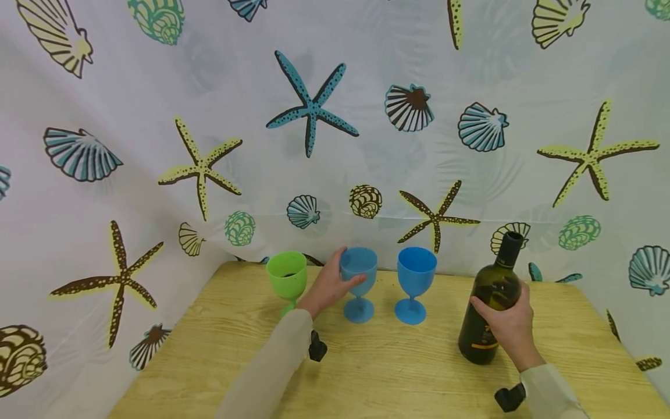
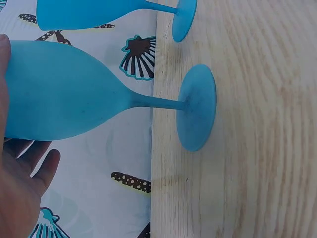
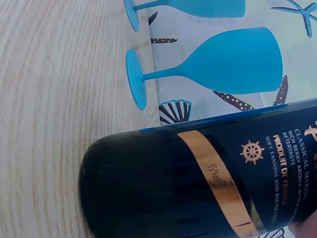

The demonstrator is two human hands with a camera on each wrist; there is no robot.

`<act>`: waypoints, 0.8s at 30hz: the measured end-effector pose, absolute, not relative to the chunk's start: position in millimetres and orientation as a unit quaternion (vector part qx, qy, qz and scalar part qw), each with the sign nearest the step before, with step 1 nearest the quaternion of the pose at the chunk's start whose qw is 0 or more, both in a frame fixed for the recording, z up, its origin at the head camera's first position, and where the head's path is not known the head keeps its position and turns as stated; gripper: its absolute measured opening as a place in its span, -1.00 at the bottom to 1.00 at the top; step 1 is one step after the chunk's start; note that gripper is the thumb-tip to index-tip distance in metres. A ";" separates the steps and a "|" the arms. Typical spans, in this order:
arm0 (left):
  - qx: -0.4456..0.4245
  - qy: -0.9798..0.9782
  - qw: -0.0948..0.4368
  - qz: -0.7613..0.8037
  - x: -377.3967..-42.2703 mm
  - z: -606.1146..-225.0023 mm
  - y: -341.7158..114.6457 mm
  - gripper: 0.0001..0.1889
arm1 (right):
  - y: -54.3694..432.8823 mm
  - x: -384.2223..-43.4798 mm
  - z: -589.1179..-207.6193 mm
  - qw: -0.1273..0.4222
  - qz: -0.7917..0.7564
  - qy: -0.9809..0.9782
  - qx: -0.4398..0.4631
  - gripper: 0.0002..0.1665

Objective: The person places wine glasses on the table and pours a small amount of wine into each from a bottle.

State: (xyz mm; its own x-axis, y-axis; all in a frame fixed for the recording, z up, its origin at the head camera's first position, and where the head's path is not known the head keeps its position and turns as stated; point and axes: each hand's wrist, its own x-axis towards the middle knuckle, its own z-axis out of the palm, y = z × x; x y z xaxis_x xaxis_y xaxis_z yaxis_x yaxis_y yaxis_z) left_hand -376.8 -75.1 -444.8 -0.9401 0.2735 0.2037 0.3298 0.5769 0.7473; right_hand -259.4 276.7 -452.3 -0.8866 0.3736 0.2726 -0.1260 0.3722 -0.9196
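Note:
My left hand (image 1: pixel 328 286) holds the bowl of a blue plastic goblet (image 1: pixel 359 312), thumb across the front and fingers behind. The left wrist view shows the bowl of this goblet (image 2: pixel 74 94) between thumb and fingers, its foot at the tabletop. My right hand (image 1: pixel 512 326) grips a dark wine bottle (image 1: pixel 477 334) around its body, the neck leaning slightly right. In the right wrist view the bottle (image 3: pixel 143 183) shows an orange band and printed label; whether its base touches the table cannot be told.
A second blue goblet (image 1: pixel 416 273) stands upright between the held goblet and the bottle. Left of my left hand is a green goblet (image 1: pixel 287 282) with something dark inside, its foot partly hidden by my wrist. A patterned curtain (image 1: pixel 335 174) hangs behind the wooden table (image 1: pixel 398 372).

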 end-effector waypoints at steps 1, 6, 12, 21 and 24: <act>-0.172 -0.886 0.032 -0.430 -375.5 -445.2 -75.2 0.04 | 276.7 -259.4 -452.2 0.224 0.555 -0.797 -0.078 0.13; -0.181 -0.880 0.035 -0.438 -369.8 -448.2 -75.4 0.04 | 276.5 -259.3 -452.0 0.228 0.556 -0.796 -0.075 0.10; -0.184 -0.877 0.032 -0.443 -358.7 -449.9 -75.1 0.00 | 276.4 -258.2 -452.4 0.227 0.552 -0.799 -0.074 0.13; -0.212 -0.871 0.014 -0.444 -338.5 -449.0 -71.3 -0.03 | 276.0 -257.0 -450.7 0.219 0.552 -0.800 -0.081 0.15; -0.227 -0.869 0.008 -0.440 -332.5 -449.1 -69.1 -0.04 | 275.8 -257.1 -450.9 0.220 0.554 -0.799 -0.079 0.14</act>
